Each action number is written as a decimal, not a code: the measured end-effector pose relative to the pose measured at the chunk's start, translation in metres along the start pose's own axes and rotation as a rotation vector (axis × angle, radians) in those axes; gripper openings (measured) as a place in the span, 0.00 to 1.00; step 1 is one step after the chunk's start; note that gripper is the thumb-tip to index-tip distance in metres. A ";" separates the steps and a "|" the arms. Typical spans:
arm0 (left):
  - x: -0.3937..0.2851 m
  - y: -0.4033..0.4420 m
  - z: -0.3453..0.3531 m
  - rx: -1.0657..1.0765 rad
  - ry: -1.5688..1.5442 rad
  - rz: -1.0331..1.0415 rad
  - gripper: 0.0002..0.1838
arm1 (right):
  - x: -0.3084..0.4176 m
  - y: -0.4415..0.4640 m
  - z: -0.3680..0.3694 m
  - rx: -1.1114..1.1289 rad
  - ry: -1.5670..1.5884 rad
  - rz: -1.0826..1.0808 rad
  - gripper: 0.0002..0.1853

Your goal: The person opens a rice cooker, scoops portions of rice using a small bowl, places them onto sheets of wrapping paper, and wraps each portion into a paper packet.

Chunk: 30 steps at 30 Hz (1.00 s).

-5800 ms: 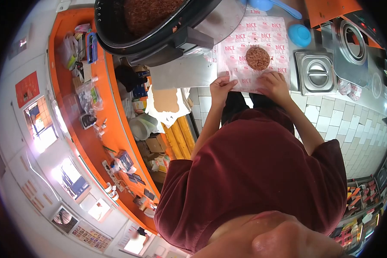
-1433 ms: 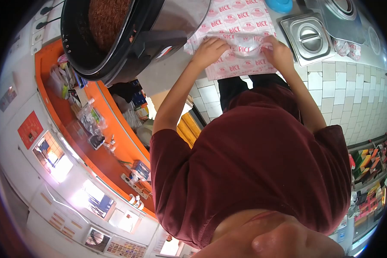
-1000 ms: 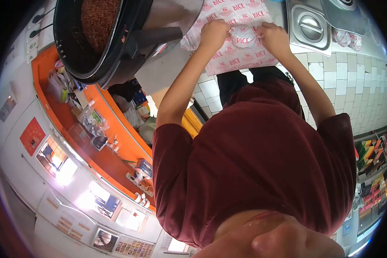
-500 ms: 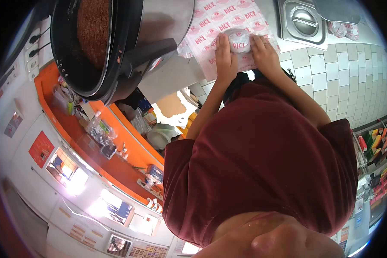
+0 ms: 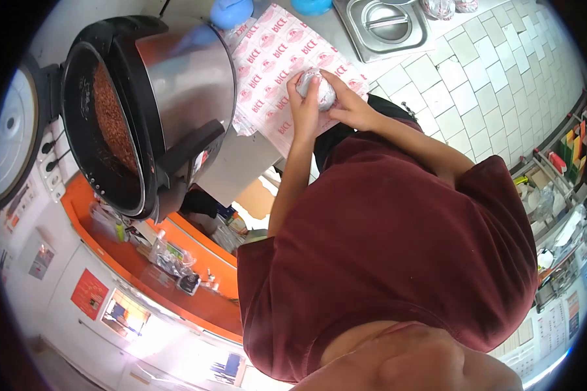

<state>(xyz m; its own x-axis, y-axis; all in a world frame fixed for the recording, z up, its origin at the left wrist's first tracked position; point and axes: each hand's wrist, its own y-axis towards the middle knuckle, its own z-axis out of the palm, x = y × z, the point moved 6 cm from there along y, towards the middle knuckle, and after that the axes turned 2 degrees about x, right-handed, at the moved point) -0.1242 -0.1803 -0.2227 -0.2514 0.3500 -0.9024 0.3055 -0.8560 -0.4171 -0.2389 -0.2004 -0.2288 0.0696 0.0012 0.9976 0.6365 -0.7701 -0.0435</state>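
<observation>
A round paper-wrapped bundle (image 5: 317, 90) is held between my two hands, above the near edge of the printed paper sheets (image 5: 277, 65). My left hand (image 5: 303, 107) has its fingers and thumb wrapped round one side of the bundle. On the other side, my right hand (image 5: 349, 104) curves round it, with its thumb below. What is inside the wrapping is hidden. The sheets, with red "RICE" print, lie on the steel counter (image 5: 231, 163).
A large cooker (image 5: 189, 85) with brown rice (image 5: 111, 117) stands open at the left. Beyond the sheets are a blue object (image 5: 231, 12) and a blue bowl (image 5: 312, 5). A lidded steel container (image 5: 385, 29) and wrapped bundles (image 5: 439, 8) lie at the right.
Both hands have lifted the wrapped bundle off the paper and closed round it, nearer the body. The view has turned, showing more of the cooker. Earlier, uncovered brown rice lay on the sheet.
</observation>
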 end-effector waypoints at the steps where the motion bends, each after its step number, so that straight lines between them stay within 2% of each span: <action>1: -0.002 -0.006 0.005 -0.031 -0.136 0.002 0.28 | -0.001 -0.001 -0.001 -0.045 0.185 0.053 0.40; 2: 0.000 -0.010 0.010 -0.065 -0.272 0.002 0.27 | 0.011 0.000 -0.002 -0.053 0.193 0.051 0.40; 3: 0.006 -0.011 0.016 -0.042 -0.310 -0.013 0.32 | 0.027 0.002 -0.008 -0.105 0.182 0.061 0.40; 4: 0.013 -0.013 0.019 -0.047 -0.304 -0.015 0.32 | 0.034 0.001 -0.011 -0.151 0.170 0.073 0.39; 5: 0.015 -0.016 0.028 0.020 -0.473 -0.040 0.34 | 0.036 0.001 -0.015 -0.238 0.189 0.049 0.37; 6: 0.015 -0.018 0.036 0.089 -0.639 -0.059 0.36 | 0.045 -0.002 -0.022 -0.292 0.287 0.138 0.35; 8: 0.011 -0.020 0.051 0.195 -0.657 -0.028 0.37 | 0.043 -0.001 -0.033 -0.450 0.319 0.035 0.35; 9: 0.012 -0.020 0.055 0.220 -0.607 0.000 0.37 | 0.039 -0.005 -0.038 -0.433 0.361 0.136 0.37; 12: 0.002 -0.020 0.066 0.278 -0.531 0.046 0.36 | 0.042 -0.010 -0.047 -0.387 0.441 0.201 0.36; 14: -0.004 -0.023 0.073 0.314 -0.510 0.061 0.36 | 0.052 -0.013 -0.053 -0.428 0.411 0.166 0.34; 16: -0.011 -0.020 0.075 0.258 -0.288 0.149 0.35 | 0.064 -0.018 -0.062 -0.483 0.414 0.162 0.34; 17: -0.013 -0.019 0.078 0.276 -0.298 0.151 0.35 | 0.065 -0.021 -0.067 -0.498 0.400 0.155 0.34; 19: -0.039 -0.020 0.084 0.233 0.477 0.623 0.36 | 0.055 -0.030 -0.079 -0.569 0.560 0.201 0.33; 22: -0.078 -0.018 0.088 0.241 0.438 0.688 0.41 | 0.056 -0.039 -0.088 -0.484 0.462 0.269 0.31; 24: -0.085 -0.022 0.096 0.214 0.379 0.694 0.42 | 0.060 -0.041 -0.089 -0.426 0.521 0.260 0.29; 26: -0.072 -0.025 0.119 0.478 0.262 0.554 0.44 | 0.049 -0.043 -0.097 -0.442 0.977 0.311 0.26; 27: -0.062 -0.029 0.119 0.463 0.502 0.610 0.41 | 0.038 -0.048 -0.117 -0.503 1.057 0.296 0.23; 28: -0.043 -0.033 0.124 0.533 0.691 0.745 0.39 | 0.021 -0.054 -0.146 -0.683 1.136 0.278 0.22; 30: -0.021 -0.050 0.125 0.761 0.623 0.624 0.35 | 0.020 -0.054 -0.245 -0.960 1.025 0.109 0.22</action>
<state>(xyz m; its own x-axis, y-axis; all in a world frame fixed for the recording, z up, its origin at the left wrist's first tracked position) -0.2489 -0.1929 -0.1691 0.3071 -0.2673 -0.9133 -0.4664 -0.8788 0.1004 -0.4597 -0.3154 -0.1934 -0.7631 -0.2243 0.6061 -0.1291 -0.8660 -0.4831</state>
